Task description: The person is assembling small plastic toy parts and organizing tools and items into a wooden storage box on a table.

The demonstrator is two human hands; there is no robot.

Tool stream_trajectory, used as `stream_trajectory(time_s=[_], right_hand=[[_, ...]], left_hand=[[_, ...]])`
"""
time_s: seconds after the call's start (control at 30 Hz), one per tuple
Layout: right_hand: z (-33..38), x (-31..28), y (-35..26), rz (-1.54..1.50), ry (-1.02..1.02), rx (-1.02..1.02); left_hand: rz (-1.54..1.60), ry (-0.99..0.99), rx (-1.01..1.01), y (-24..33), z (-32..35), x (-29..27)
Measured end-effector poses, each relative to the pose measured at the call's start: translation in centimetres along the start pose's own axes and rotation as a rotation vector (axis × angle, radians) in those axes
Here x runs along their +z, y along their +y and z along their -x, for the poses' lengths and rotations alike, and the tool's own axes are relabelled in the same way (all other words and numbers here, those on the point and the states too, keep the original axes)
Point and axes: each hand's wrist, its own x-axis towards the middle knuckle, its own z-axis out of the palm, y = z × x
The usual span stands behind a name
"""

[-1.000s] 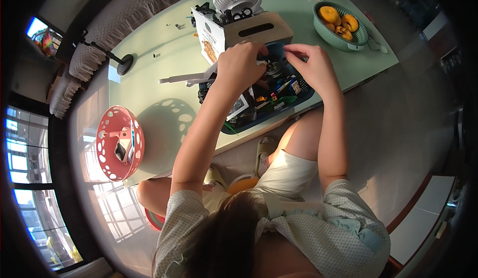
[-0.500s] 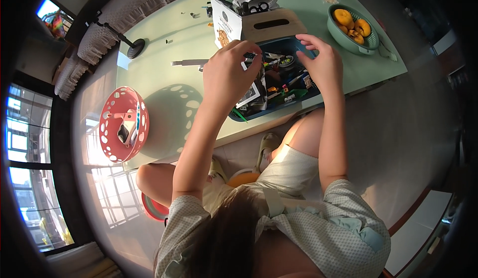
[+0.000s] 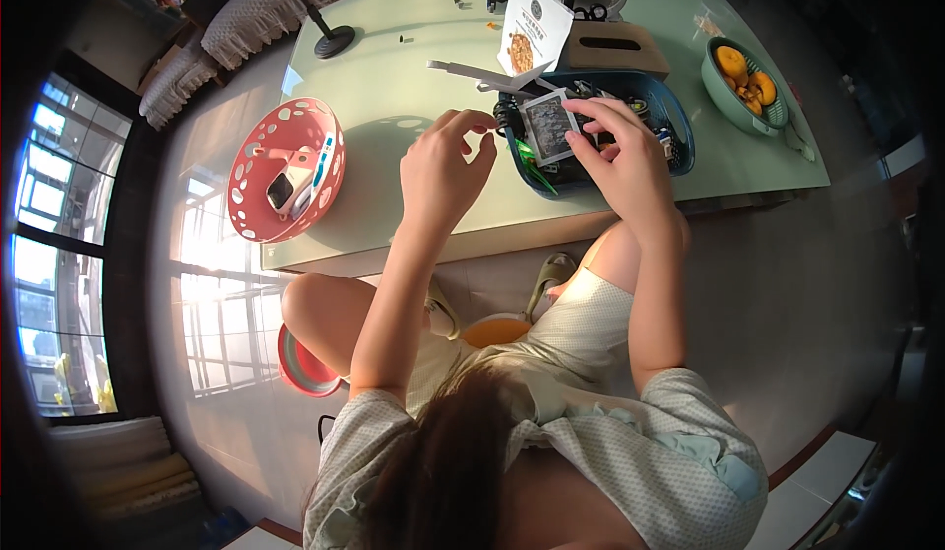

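Left hand (image 3: 443, 171): fingers curled loosely, released, thumb apart from index; right hand (image 3: 630, 161): fingers parted at right edge of framed card (image 3: 547, 122), cannot tell whether grasping; card tilted, between hands' fingertips, at left end of blue basket (image 3: 685, 129); pink perforated bowl (image 3: 246, 194) well left of left fingers; green basket (image 3: 740, 110) of orange fruit (image 3: 732, 63) beyond right fingers

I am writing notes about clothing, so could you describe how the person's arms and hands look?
The left hand and right hand wear no gloves or visible rings. Below short, pale, loose sleeves with a fine dotted pattern, the forearms are bare.
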Motion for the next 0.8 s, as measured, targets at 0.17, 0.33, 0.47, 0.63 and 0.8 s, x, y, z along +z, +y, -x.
stream_trajectory(time_s=[0.17, 0.33, 0.47, 0.63, 0.8], right_hand=[[-0.6, 2.7, -3.0, -0.041, -0.115, -0.067], [-3.2, 5.0, -4.2, 0.024, -0.233, -0.127], [-7.5, 6.9, -5.7, 0.012, -0.400, -0.171], [-15.7, 8.8, -3.8, 0.077, -0.493, -0.124], [-27.1, 13.6, 3.6, 0.321, -0.532, -0.038]], left_hand=[[-0.022, 0.010, -0.046, -3.3, 0.2, -1.7], [-0.024, -0.023, -0.051, -6.7, -1.9, -2.3], [-0.167, -0.133, -0.023, -10.8, -5.8, -3.9], [-0.354, -0.248, 0.043, -13.7, -12.6, -5.0], [-0.400, -0.344, 0.037, -19.4, -18.9, -2.0]])
